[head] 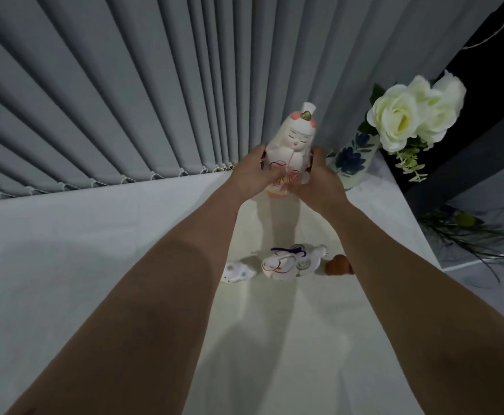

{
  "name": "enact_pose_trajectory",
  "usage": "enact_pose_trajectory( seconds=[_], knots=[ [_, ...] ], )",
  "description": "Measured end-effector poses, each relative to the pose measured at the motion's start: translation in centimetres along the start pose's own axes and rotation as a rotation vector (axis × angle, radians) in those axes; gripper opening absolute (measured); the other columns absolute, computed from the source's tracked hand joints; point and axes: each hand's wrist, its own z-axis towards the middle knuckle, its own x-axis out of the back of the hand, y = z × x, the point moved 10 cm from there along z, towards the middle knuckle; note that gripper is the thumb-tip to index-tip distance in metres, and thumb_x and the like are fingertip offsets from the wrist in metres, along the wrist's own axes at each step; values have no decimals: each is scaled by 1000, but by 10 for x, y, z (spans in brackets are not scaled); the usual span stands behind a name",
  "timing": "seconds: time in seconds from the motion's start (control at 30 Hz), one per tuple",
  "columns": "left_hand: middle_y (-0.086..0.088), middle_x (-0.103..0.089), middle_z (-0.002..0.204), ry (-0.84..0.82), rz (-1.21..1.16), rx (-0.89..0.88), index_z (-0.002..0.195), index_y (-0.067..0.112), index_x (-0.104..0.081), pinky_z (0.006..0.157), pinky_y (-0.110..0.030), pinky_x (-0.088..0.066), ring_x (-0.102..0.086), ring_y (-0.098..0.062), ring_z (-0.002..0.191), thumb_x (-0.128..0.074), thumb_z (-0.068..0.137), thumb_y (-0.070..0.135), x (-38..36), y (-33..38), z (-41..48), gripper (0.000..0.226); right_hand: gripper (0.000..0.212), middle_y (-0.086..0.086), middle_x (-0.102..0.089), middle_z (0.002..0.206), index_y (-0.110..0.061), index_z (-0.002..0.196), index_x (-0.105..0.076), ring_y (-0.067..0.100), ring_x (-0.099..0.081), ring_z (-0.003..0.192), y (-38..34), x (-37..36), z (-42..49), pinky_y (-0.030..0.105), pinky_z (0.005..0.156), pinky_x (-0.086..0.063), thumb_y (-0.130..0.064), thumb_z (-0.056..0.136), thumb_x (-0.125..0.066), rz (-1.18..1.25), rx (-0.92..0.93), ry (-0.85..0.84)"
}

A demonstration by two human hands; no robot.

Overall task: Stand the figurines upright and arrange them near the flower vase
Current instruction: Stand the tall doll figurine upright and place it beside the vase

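A tall white doll figurine (293,139) with pink trim and flower drawings stands upright on the white table (65,265), just left of the flower vase (353,158). My left hand (255,175) and my right hand (316,178) clasp its lower body from both sides. The vase is white with blue flowers painted on it and holds white roses (409,115). Nearer to me, a white figurine with a purple cord (292,263) lies on its side. A small spotted white figurine (237,272) lies to its left, and a small brown figurine (339,265) to its right.
Grey vertical blinds (125,115) hang along the table's far edge. The table's right edge runs close past the vase. Beyond it stands a dark frame (469,151), with green stems and a yellow flower (466,223) lying on a lower surface.
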Motion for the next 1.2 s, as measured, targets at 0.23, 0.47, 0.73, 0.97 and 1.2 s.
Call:
enact_pose_trajectory(
  seconds=[0.23, 0.47, 0.73, 0.97, 1.2],
  knots=[
    [-1, -66, 120, 40, 71, -29, 129, 19, -54, 95, -39, -52, -63, -20, 109, -73, 75, 43, 3, 3, 23, 62, 70, -5, -61, 127, -23, 134, -33, 23, -61, 111, 12, 0, 21, 31, 79, -46, -42, 80, -73, 53, -52, 9],
    [-3, -67, 115, 152, 150, -56, 122, 19, -61, 89, -37, -53, -64, -22, 104, -74, 71, 50, 10, 13, 33, 62, 74, -6, -59, 129, -27, 135, -31, 23, -60, 113, 15, 2, 39, 36, 86, -51, -43, 77, -76, 115, -110, -12],
    [-3, -65, 123, 212, 106, -41, 131, 16, -55, 92, -31, -50, -62, -22, 112, -76, 79, 36, 10, 17, 23, 59, 68, -6, -58, 132, -25, 137, -31, 20, -57, 118, 22, 2, 31, 35, 92, -48, -40, 82, -70, 136, -90, 14],
    [-5, -55, 134, 335, 107, -29, 133, 15, -49, 99, -41, -49, -56, -24, 119, -72, 82, 30, 5, 5, -13, 58, 58, 2, -52, 142, -14, 139, -39, 19, -50, 130, 43, 19, -8, 37, 106, -42, -24, 89, -68, 136, -51, 12],
    [-4, -65, 121, 42, 195, -78, 122, 15, -59, 98, -35, -48, -60, -19, 113, -70, 85, 34, -65, 21, -61, 43, 33, -5, -59, 134, -21, 128, -54, 15, -53, 123, 76, 46, -65, 21, 91, -37, -27, 96, -55, 46, -107, 66]
  ],
)
